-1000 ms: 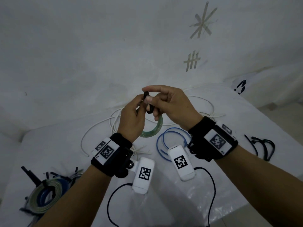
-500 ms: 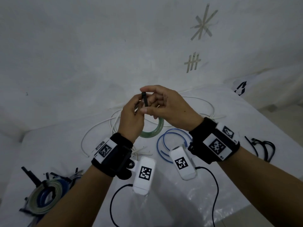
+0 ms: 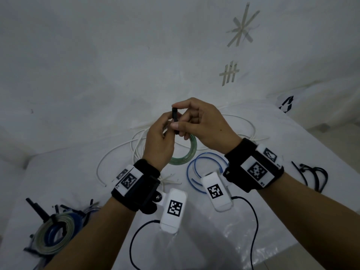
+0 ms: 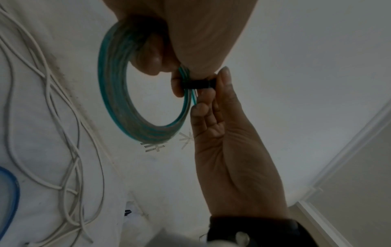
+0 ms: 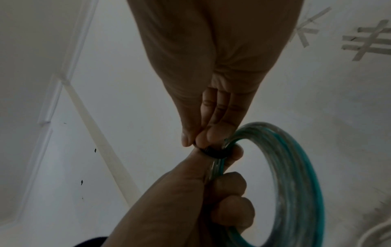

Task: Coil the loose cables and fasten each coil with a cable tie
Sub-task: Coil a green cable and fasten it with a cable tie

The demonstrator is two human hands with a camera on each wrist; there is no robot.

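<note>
Green cable coil held in air above table, middle part. Left hand grips coil; right hand pinches black cable tie.

Left wrist view: tie wrapped around coil, right fingers pinching it.

Right wrist view: left fingers curled around coil, tie between thumbs.

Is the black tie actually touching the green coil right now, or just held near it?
Touching. The left wrist view shows the black tie wrapped across the green coil strands, pinched there by the right hand; the right wrist view shows no gap.
</note>
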